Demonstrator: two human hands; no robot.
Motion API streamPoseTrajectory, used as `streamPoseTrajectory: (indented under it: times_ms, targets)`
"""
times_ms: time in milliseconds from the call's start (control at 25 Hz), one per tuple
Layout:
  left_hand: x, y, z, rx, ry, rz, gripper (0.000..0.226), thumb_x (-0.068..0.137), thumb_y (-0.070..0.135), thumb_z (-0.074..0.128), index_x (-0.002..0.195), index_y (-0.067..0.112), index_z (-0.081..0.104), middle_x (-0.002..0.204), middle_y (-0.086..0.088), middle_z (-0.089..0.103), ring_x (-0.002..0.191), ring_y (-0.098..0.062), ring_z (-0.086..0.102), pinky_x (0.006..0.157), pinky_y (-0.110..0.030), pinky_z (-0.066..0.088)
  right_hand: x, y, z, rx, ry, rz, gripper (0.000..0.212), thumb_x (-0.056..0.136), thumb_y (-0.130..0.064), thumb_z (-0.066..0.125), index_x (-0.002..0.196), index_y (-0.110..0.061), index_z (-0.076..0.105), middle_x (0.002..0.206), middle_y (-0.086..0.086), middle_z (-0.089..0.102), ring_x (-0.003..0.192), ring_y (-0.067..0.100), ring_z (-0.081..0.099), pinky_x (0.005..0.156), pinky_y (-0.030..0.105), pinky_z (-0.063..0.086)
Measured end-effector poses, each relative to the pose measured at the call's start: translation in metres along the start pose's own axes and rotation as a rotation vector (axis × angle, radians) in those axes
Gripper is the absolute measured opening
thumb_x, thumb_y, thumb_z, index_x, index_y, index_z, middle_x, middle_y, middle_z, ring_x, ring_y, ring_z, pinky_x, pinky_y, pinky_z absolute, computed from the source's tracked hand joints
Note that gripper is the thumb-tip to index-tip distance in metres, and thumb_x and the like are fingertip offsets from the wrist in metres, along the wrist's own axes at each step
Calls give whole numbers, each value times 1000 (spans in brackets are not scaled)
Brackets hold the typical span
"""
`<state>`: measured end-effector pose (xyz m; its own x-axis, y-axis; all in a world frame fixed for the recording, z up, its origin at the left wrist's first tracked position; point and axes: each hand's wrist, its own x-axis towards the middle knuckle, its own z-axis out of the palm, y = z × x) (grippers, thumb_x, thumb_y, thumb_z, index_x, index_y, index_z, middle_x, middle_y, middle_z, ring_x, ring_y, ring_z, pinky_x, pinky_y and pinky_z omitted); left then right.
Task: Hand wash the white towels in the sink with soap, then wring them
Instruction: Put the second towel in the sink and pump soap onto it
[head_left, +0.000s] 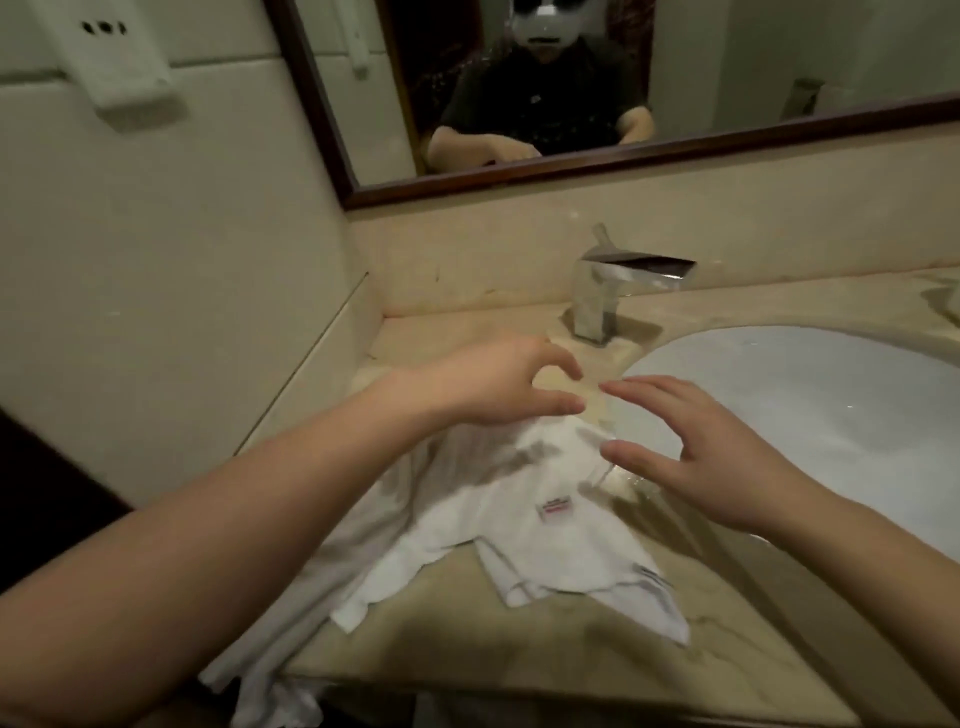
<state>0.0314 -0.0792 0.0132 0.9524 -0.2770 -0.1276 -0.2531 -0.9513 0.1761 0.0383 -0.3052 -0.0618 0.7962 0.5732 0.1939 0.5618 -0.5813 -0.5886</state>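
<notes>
White towels (524, 540) lie crumpled on the beige marble counter (597, 670) left of the white sink (810, 415); one end hangs over the counter's front edge. A small red-and-white label shows on the top towel. My left hand (498, 382) hovers just above the towels' far end, fingers and thumb spread and lightly curved, holding nothing. My right hand (691, 452) hovers over the sink's left rim beside the towels, fingers straight and spread, empty. No soap is in sight.
A chrome faucet (608, 296) stands behind the sink's left edge. A wood-framed mirror (571, 171) hangs on the back wall. A white wall-mounted unit (114, 67) is at the upper left. A tiled wall borders the counter on the left.
</notes>
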Motion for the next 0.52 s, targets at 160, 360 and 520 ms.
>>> streamPoseTrajectory:
  times_ms: [160,360,520]
  targets:
    - [-27,-36,9,63,24,-127,48,93,52,65,135,29,60,136,4,59,109,-12,55,85,-30,41,23,-21,29,86,-14,-19,64,84,-65,52,141,-34,52,136,-16,51,120,1,45,99,22,36]
    - [-45,-66,32,8,214,-309,68,90,54,68,147,23,47,147,0,49,133,-21,46,98,-31,36,47,-31,66,146,-30,35,54,97,-42,58,147,-24,46,143,-8,53,122,10,53,102,29,43]
    - [-37,-78,35,-20,161,-378,51,91,56,65,123,17,61,118,-4,68,108,-26,61,76,-33,39,69,-31,82,223,-13,156,56,100,-39,57,151,-26,40,126,-5,59,95,12,61,81,28,43]
